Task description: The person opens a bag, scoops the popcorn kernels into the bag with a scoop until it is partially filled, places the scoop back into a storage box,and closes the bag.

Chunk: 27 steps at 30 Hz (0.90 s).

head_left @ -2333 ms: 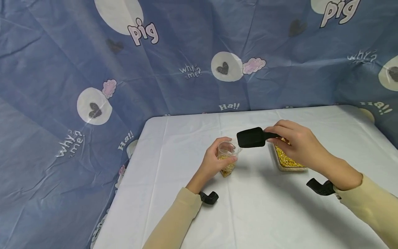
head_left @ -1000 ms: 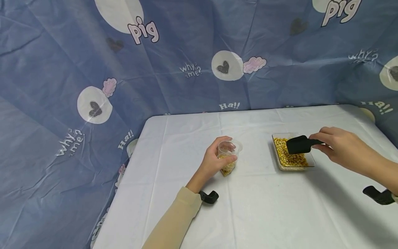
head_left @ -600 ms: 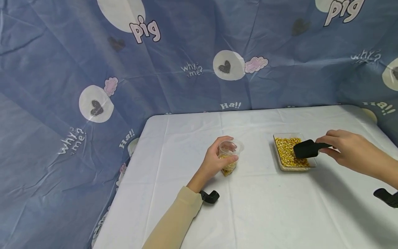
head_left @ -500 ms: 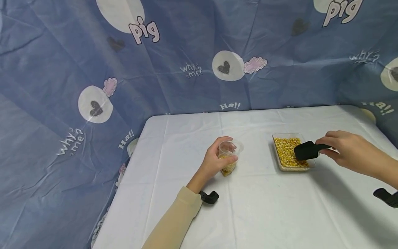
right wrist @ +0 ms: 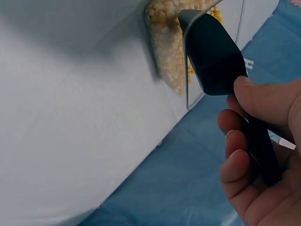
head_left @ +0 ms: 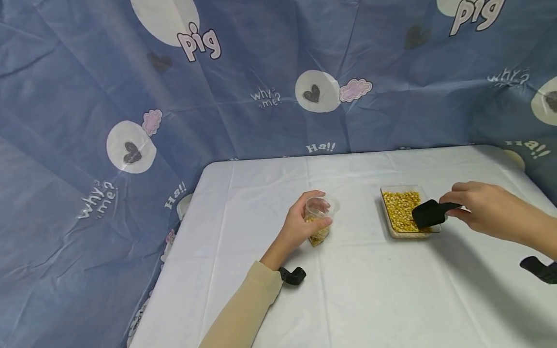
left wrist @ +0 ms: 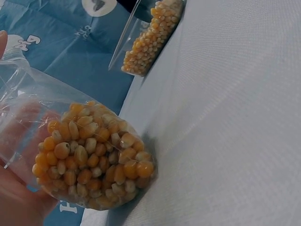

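My left hand point(head_left: 297, 227) holds a clear plastic bag point(left wrist: 94, 155) partly filled with yellow and pale corn kernels, its bottom on the table. A round, clear rim stands at the bag's mouth. To the right is a clear rectangular container point(head_left: 409, 236) of corn kernels point(head_left: 399, 208). My right hand point(head_left: 487, 210) grips a black scoop point(head_left: 428, 213) by its handle, thumb on top in the right wrist view. The scoop's blade point(right wrist: 214, 54) tilts down over the container's near right side, its front edge at the kernels. How deep it sits is hidden.
A white cloth point(head_left: 370, 290) covers the table. Behind and to the left hangs a blue printed curtain point(head_left: 243, 72). A black wrist mount point(head_left: 293, 276) juts from the left wrist, another point(head_left: 539, 269) from the right.
My right hand has carried the scoop from beside the bag's mouth rightward to the container, then lowered and tilted its blade toward the kernels. My left hand and the bag have stayed put.
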Tool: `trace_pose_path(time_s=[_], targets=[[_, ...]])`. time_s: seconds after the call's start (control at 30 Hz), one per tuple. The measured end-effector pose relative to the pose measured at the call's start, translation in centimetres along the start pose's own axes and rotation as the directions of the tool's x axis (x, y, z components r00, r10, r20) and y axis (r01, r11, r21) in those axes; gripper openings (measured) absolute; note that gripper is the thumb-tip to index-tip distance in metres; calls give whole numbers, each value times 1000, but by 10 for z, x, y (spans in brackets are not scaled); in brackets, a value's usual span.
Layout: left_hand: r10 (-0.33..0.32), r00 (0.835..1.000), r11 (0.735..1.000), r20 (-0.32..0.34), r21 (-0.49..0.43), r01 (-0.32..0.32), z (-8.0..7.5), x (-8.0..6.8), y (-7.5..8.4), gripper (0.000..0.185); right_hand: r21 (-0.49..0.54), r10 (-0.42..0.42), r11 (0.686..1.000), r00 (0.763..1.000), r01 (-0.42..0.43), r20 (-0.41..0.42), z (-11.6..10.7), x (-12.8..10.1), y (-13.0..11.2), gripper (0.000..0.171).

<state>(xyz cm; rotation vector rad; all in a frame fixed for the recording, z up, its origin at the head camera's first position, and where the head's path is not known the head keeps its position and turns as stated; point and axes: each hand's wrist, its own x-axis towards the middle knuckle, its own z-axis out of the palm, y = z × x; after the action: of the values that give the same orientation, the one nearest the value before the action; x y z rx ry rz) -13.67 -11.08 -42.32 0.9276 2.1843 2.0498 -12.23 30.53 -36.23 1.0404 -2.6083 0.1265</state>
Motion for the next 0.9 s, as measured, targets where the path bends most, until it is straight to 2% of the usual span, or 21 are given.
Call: trace_pose_path(time_s=[0.23,0.4,0.53,0.7,0.9], targets=[[3,1000,1000,3,-6,-3,1,-1,0,56,86,50,995,999,-51,15,14,-5,-6,37],[1,1000,1000,0,-7,-1,1,-1,-1,56,169,114,979,993,-116,24,23,-12,-6,35],[-4,1000,1000,-5,-6,4,1,0,0,56,229,183,954,982,-191,56,28,-16,-5,31],[-9,1000,1000,-8,-8,9,1,0,0,56,293,257,911,955,-290,149,36,-17,-5,27],[-13,1000,1000,-6,4,13,1,0,0,55,345,301,870,934,-351,191,42,-17,-9,28]])
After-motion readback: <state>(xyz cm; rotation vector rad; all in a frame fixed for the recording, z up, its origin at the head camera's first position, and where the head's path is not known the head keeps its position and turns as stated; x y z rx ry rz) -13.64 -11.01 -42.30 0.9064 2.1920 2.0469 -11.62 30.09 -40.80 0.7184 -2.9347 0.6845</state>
